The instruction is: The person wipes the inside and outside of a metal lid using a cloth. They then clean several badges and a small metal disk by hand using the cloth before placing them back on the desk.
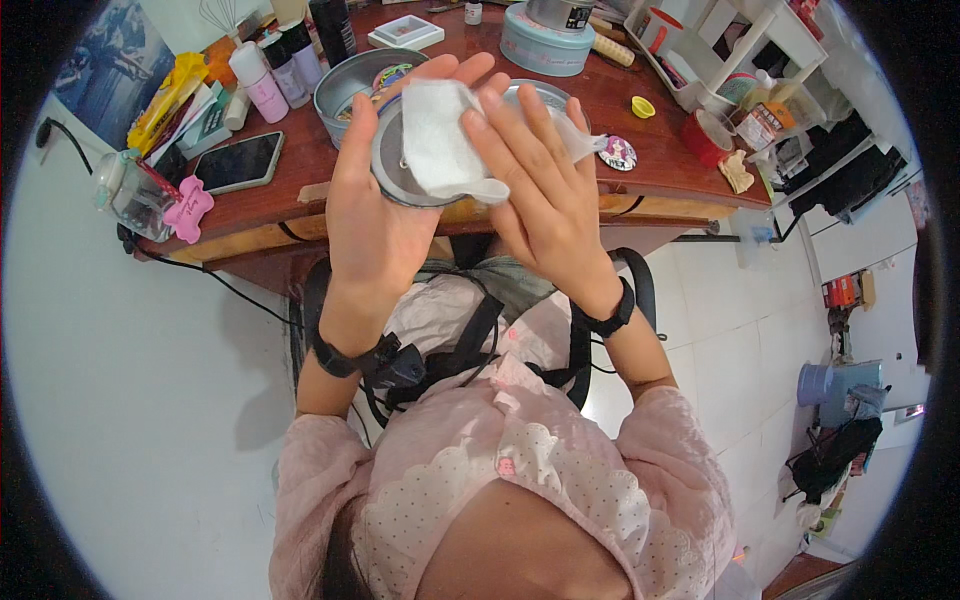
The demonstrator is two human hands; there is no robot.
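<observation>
A round grey disc, perhaps a badge or lid seen from its back [388, 159], rests in my left hand [375, 202], whose palm is turned up. My right hand [540, 180] presses a white tissue or cloth [442, 139] against the disc, palm down with the fingers stretched out. One end of the white piece sticks out to the right behind my fingers. Beyond my hands stands a round metal tin [334, 97] with colourful round badges in it. To the right of my right hand, a round badge with a printed figure [618, 153] lies on the wooden desk [660, 165].
A phone [238, 162], a jar [135, 195] and pink and dark bottles [259, 82] are at the left. At the back stands a light blue tin [546, 45]. A small yellow cup [642, 107], red tape [706, 138] and a white rack [720, 67] are at the right.
</observation>
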